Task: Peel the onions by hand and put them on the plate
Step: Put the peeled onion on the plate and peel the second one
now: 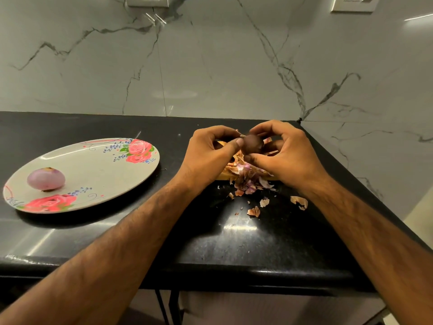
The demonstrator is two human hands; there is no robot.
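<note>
Covering most of the dark onion (253,144), both hands meet above the far right part of the black worktop (234,242). Only the onion's rounded, brownish-purple near face shows. The left hand (206,156) has its fingers curled, and its thumb tip presses the onion's left side. The right hand (288,156) curls over the top, with its thumb under the onion. Whether dry skin is still on the onion is hard to tell.

Below them lies a heap of peels (248,179), papery orange and pale purple. It half hides a yellowish board edge (222,177). Loose flakes (254,211) are scattered nearer.

Well apart to the left, a peeled onion (46,178), smooth and pale pink-purple, rests on the rose-patterned plate (98,170).
</note>
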